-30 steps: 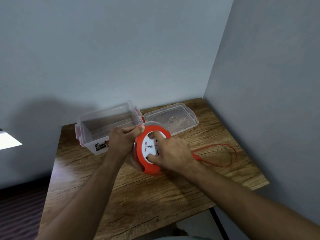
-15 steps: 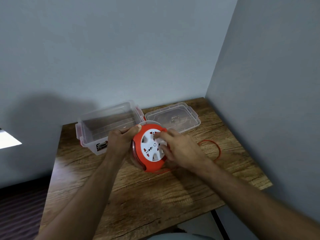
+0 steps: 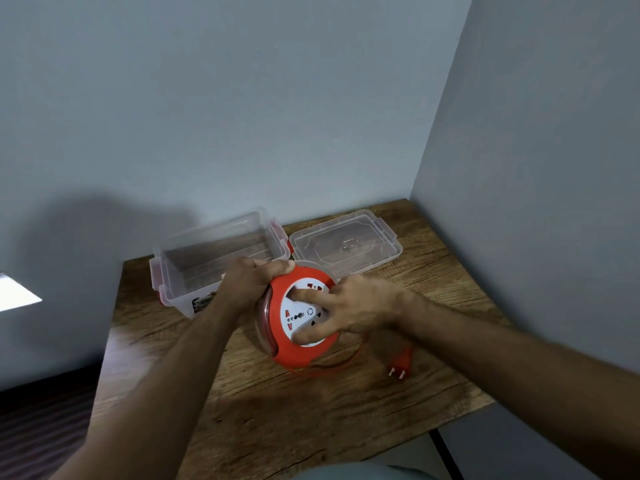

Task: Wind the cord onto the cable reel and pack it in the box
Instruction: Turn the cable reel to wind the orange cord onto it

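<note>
Both hands have a grip on the cable reel [image 3: 300,318], which stands tilted on the tabletop [image 3: 311,420] near its middle. Left hand [image 3: 249,285] is clenched over the reel's orange rim at the far-left top. Right hand [image 3: 360,308] lies spread on the white socket face, fingers [image 3: 304,295] pressing on it and the thumb low on the face, so it grasps the reel from the right. Orange cord [image 3: 332,368] shows wound behind the clear side at the left, and a short loose length curves out under the reel on its near right. Its plug [image 3: 401,365] lies flat on the wood, right of the reel and apart from it. Beyond the hands stands the clear box [image 3: 207,251] with red latches, open, against the far wall. Just to its right, the clear lid [image 3: 346,242] lies on the tabletop.
</note>
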